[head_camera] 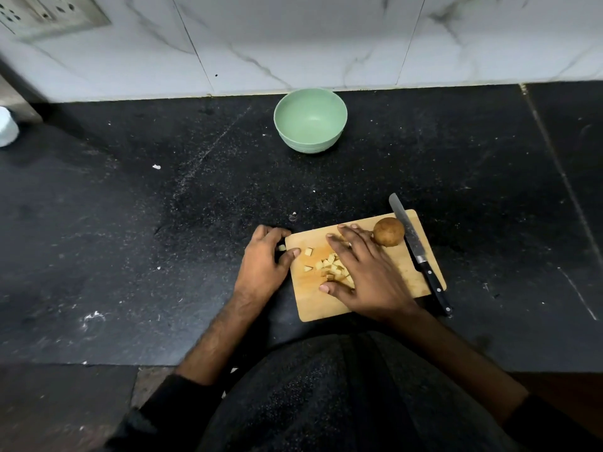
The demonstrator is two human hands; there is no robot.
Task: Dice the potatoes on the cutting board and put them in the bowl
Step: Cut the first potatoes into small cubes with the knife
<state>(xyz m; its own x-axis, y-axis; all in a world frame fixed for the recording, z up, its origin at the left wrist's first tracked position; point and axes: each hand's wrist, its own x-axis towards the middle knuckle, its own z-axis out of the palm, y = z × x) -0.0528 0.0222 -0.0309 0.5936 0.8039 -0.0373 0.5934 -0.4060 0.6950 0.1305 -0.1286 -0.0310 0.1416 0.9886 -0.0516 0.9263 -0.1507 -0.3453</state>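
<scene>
A wooden cutting board [404, 275] lies on the black counter. Several pale potato dice [326, 265] sit near its left half. My right hand [365, 275] lies over the pile with straight, spread fingers. My left hand [264, 259] curls round the board's left edge, thumb on top; one cube [282, 247] lies off the board between its fingers. A whole brown potato [388, 232] stands at the board's far right corner. A black-handled knife [421, 256] rests along the board's right edge, held by neither hand. The green bowl [295, 106] stands empty near the wall.
A white marble-tiled wall runs behind the counter, with a socket panel [42, 14] at the top left. A white container [7, 127] sits at the far left. Small scraps [156, 166] dot the counter. My dark-clothed torso fills the bottom of the view.
</scene>
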